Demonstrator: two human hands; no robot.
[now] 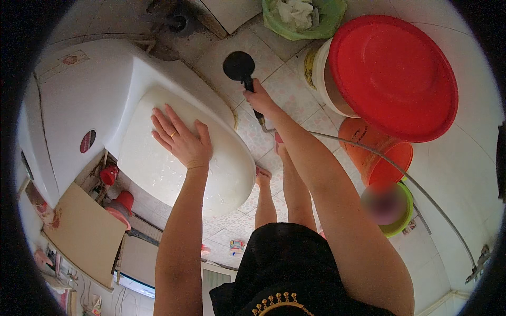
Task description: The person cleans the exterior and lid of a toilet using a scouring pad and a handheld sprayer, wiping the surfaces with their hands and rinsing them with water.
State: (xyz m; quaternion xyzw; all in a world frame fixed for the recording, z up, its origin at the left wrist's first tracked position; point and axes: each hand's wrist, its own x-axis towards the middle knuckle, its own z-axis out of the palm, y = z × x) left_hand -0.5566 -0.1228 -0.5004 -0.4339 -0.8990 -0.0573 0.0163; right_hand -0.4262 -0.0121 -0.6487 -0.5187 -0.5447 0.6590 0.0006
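My left hand (185,142) rests palm down on the closed white toilet lid (158,168), its fingers spread and a ring on one of them. Wet streaks and drops shine on the lid around and below this hand. In my right hand (261,99) is the handle of a black handheld shower head (238,65), held out over the tiled floor beside the toilet. No water jet can be made out from it. A metal shower hose (379,155) runs from the handle under my right forearm to a wall fitting (480,262) at the right.
The toilet tank (85,106) stands at left. At right are a large red basin (395,75) tilted over a white bucket (325,79), an orange bucket (352,144) and a lime-green basin (409,213). A green-bagged waste bin (276,29) holds crumpled paper. My slippered feet stand on floor tiles (292,83).
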